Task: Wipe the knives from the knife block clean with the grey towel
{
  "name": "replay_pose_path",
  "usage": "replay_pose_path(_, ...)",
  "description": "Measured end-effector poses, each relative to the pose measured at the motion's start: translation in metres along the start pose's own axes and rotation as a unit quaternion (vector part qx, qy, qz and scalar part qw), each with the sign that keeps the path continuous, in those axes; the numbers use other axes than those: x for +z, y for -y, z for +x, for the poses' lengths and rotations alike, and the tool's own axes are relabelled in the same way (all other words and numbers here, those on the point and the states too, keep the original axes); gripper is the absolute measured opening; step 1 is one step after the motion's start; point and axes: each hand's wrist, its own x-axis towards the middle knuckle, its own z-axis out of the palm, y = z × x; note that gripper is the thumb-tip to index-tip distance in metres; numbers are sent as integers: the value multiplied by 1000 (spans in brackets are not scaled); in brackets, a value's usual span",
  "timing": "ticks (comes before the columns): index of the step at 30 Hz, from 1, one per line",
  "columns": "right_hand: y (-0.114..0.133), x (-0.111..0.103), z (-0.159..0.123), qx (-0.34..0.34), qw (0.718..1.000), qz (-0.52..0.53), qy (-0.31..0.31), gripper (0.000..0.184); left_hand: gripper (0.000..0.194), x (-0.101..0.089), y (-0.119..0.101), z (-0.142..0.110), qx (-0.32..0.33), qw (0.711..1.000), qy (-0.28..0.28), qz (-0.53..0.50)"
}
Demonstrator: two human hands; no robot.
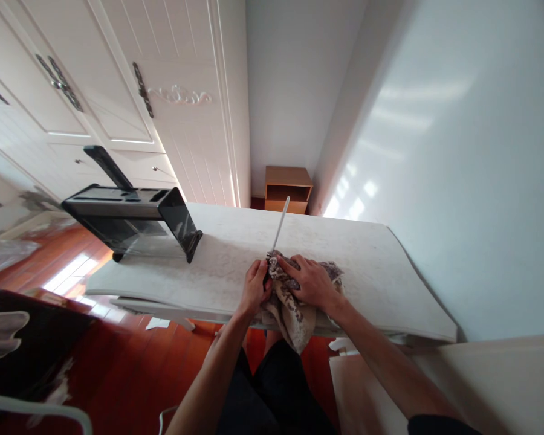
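Observation:
My left hand [254,287] is closed around the dark handle of a sharpening steel [280,225], whose slim grey rod points up and away from me. A patterned brown and beige cloth [297,320] is bunched in my right hand [315,281], pressed against the steel where rod meets handle. Part of the cloth hangs over the near edge of the white table [367,260]. The fingers of my left hand partly hide the handle. To the left on the tabletop stands a black and silver knife block [113,208] with slots along its top and clear sides.
White wardrobes [181,54] line the back left, beside a small wooden nightstand [289,176] in the corner. A pale wall [471,181] bounds the right. Below the table lies a red wooden floor [131,368], with a dark object [36,344] at the lower left.

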Motion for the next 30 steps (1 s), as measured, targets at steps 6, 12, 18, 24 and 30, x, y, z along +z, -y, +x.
replay_pose_path(6, -2, 5, -4, 21, 999, 40, -25, 70, 48, -1, 1, -3, 23, 999, 2, -22)
replay_pose_path(12, -8, 12, -4, 58, 981, 164, -85, 67, 55, -2, 2, -3, 43, 999, 5, 21)
replay_pose_path(18, -23, 6, -11, 53, 924, 320, -202, 71, 60, -2, 6, -3, 72, 995, -16, 59)
replay_pose_path(24, -11, -17, -14, 7, 967, 219, -129, 77, 57, -2, 12, -1, 101, 984, -20, 148)
replay_pose_path(30, 8, -30, -8, -22, 991, 131, -26, 82, 41, -6, 9, -3, 146, 975, -46, 162)
